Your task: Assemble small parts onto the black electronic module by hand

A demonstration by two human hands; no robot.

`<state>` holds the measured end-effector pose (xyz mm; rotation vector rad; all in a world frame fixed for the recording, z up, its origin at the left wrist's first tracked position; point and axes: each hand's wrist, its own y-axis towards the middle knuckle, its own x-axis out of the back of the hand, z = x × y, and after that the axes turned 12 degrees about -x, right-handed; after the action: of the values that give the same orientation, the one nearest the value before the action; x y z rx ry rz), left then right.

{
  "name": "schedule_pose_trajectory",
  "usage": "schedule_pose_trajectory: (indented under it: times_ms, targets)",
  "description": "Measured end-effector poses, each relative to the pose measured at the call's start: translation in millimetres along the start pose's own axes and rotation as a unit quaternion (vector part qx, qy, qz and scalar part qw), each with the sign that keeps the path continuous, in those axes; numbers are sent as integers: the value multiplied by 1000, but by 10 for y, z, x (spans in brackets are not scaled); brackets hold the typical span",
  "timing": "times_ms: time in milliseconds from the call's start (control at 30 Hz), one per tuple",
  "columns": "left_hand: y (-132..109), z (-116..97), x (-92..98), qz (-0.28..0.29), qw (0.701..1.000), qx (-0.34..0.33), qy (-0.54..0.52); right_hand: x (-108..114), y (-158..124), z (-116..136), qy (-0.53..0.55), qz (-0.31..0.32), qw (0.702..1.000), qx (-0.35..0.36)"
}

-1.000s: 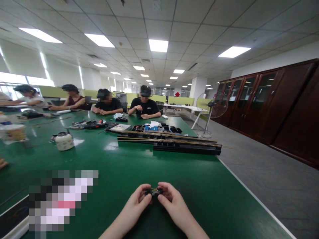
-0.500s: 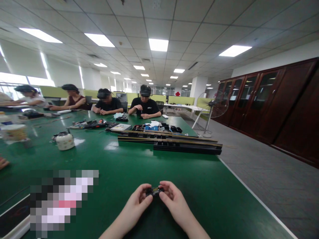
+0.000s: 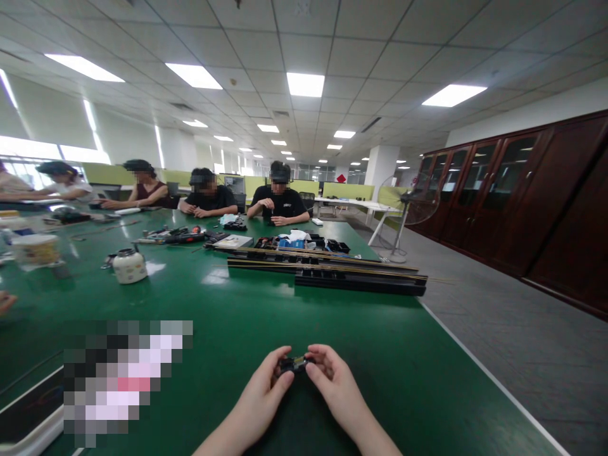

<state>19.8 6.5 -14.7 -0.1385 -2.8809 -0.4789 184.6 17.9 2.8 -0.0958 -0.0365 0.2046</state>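
Observation:
Between my two hands is a small black part with a brassy strip along its middle (image 3: 296, 363); its exact kind is too small to make out. My left hand (image 3: 266, 386) grips its left end between thumb and fingers. At the other end, the thumb and curled fingers of my right hand (image 3: 333, 379) pinch it. The fingers cover both ends of the part. Both hands are low over the green table (image 3: 256, 323), close to its near side.
Long black rails with thin brass-coloured rods (image 3: 361, 278) lie across the table ahead. A pale jar (image 3: 130, 266) stands to the left, beyond a white-edged device (image 3: 42, 418) and a blurred-out patch. Several people sit along the far side. A fan (image 3: 403, 202) stands at right.
The view has shifted slightly, so the surroundings sit a little farther right. My hands keep hold of the small black part, which is tilted slightly differently.

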Motion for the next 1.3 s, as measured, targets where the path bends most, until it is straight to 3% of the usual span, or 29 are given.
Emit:
schedule_pose_trajectory:
  times_ms: [267,567,1300]
  targets:
    - [0,102,7,3,1000,-14,-21,-1,10,-13,-4,-11,1000,-7]
    - [-8,-85,-4,22,999,0,-24,-29,-22,42,7,-43,999,32]
    - [9,-140,-4,30,994,9,-104,-26,-50,65,-22,-41,999,26]
